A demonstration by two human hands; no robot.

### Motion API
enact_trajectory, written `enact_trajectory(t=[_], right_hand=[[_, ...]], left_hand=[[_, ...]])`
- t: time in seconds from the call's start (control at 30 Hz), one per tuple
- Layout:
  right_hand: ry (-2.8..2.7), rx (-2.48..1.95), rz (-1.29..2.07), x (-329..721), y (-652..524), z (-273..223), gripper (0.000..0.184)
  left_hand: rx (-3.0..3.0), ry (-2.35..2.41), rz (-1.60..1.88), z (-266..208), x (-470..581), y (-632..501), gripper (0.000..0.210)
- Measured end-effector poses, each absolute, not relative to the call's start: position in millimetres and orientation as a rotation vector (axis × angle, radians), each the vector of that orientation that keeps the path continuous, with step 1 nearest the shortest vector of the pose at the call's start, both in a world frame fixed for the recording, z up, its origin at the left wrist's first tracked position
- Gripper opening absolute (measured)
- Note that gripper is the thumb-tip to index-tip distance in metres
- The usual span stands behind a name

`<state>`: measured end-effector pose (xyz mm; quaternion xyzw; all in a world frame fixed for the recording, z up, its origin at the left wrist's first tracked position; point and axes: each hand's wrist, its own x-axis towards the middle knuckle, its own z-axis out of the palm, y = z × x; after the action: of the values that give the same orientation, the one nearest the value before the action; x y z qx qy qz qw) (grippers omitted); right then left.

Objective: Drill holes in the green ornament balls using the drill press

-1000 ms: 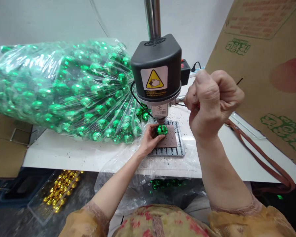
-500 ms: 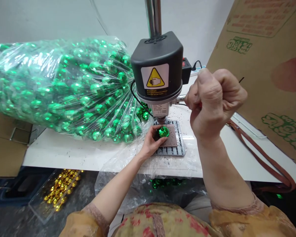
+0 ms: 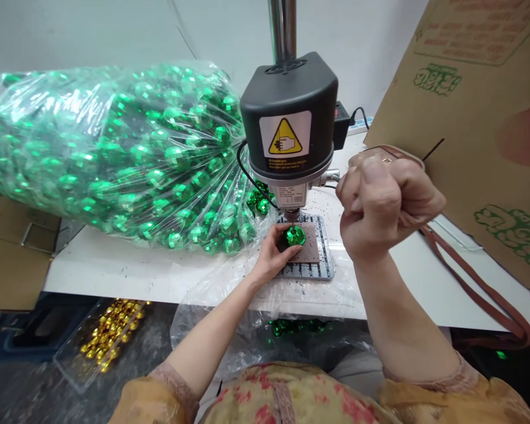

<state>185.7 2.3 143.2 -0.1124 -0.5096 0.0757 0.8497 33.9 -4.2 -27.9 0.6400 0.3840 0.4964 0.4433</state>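
Our left fingers (image 3: 274,233) half-curl around a green ball (image 3: 295,237), the drill (image 3: 289,88) above them; our right fingers (image 3: 380,191) make a tight fist beside its lever (image 3: 330,176), any grip hidden.

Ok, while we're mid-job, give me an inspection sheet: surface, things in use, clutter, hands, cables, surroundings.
Surface: white table, dark specks scattered about the slotted metal base.
Things in use: green ball beneath the drill, over the brown board.
Clutter: large clear bag of green balls to the left; brown strap to the right.
Hands: left hand holds the ball between thumb and fingers; right hand is closed in a fist beside the drill, any grip on a lever hidden.
Cables: black cable curves along the drill's left; black plug behind, at right.
Surroundings: cardboard box at right; gold balls in a clear bin, lower left.
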Motion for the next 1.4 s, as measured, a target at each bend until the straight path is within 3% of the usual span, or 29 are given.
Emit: enact_trajectory(t=[1.13,1.4], right_hand=[[-1.194,-0.182,0.04,194.4,1.5,110.1,0.044],[-1.149,-0.247,0.096,189.5,-6.5,110.6,0.049]], left_hand=[[1.571,0.935,1.248,-25.1,35.3,-6.5,0.054],[1.569,0.949,1.256,-24.1,35.9,-6.6,0.055]])
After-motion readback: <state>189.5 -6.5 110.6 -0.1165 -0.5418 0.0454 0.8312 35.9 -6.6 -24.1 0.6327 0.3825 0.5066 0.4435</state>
